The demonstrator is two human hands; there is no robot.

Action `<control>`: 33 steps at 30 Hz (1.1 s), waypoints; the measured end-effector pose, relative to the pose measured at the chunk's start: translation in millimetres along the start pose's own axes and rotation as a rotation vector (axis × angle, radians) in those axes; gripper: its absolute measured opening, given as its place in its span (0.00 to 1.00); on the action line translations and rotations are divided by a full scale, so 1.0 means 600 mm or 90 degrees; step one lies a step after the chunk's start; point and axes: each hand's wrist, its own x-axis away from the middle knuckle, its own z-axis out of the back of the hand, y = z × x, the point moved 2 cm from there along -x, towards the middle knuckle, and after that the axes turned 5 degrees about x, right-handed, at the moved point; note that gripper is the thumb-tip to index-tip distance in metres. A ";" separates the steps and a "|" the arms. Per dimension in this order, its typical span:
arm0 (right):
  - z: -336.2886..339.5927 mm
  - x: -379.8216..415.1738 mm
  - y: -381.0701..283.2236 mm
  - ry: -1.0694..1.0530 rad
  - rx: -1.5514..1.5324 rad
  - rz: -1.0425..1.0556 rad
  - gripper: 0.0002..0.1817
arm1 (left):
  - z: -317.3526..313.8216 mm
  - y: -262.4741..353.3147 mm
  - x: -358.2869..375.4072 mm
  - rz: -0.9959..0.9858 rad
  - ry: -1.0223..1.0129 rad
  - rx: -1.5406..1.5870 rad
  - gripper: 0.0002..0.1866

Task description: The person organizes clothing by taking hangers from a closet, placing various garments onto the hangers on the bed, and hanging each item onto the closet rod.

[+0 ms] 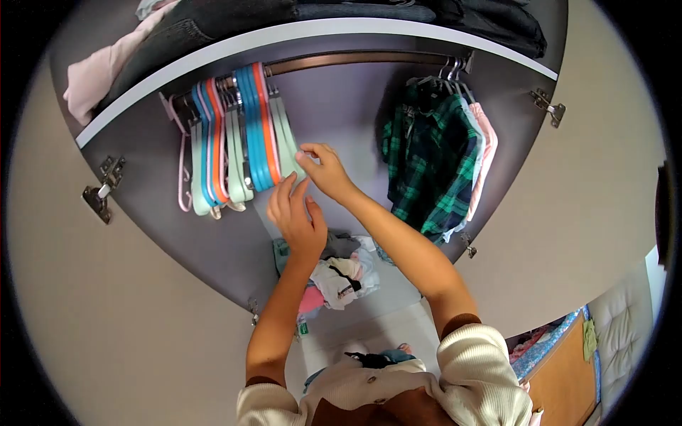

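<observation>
Inside a wardrobe, a tight row of blue, orange, pink and light green hangers hangs at the left of a brown rail (341,59). My right hand (327,172) is at the outer edge of the rightmost light green hanger (285,142), thumb and fingertips curled together on it. Just below, my left hand (297,214) is open, fingers stretched upward with their tips by the hanger's lower end. Blue hangers (256,135) are packed close beside the green ones.
A green plaid shirt (433,156) and paler garments hang at the rail's right end. Folded dark clothes (241,21) lie on the shelf above. A clothes pile (341,277) sits on the wardrobe floor. Both doors stand open, with hinges (103,186) at the sides.
</observation>
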 end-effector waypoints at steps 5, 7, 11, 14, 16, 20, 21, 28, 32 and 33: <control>-0.041 -0.015 0.017 -0.039 -0.104 -0.057 0.20 | 0.019 -0.022 0.006 0.017 -0.017 -0.004 0.18; -0.034 -0.014 -0.002 -0.081 -0.199 -0.122 0.18 | 0.019 -0.026 0.007 0.015 -0.008 0.003 0.18; -0.027 -0.015 -0.027 -0.099 -0.278 -0.197 0.14 | 0.019 -0.028 0.005 0.017 -0.008 0.016 0.17; -0.009 -0.014 -0.059 -0.104 -0.366 -0.277 0.13 | 0.018 -0.026 0.002 0.015 -0.010 0.020 0.17; -0.001 -0.018 -0.060 -0.097 -0.353 -0.276 0.13 | 0.017 -0.025 0.002 0.014 -0.010 0.026 0.17; 0.018 -0.014 -0.055 -0.088 -0.332 -0.253 0.13 | 0.011 -0.024 0.005 0.014 -0.015 0.041 0.17; 0.023 -0.010 -0.049 -0.085 -0.324 -0.242 0.13 | 0.009 -0.023 0.006 0.012 -0.017 0.047 0.17; 0.090 0.059 -0.030 -0.075 -0.227 -0.229 0.11 | -0.019 0.000 0.022 0.005 -0.047 0.099 0.17; 0.149 0.138 -0.033 -0.088 -0.214 -0.290 0.10 | -0.051 0.030 0.038 0.019 -0.085 0.168 0.17; 0.166 0.162 -0.030 -0.083 -0.204 -0.301 0.10 | -0.062 0.038 0.043 0.021 -0.087 0.177 0.18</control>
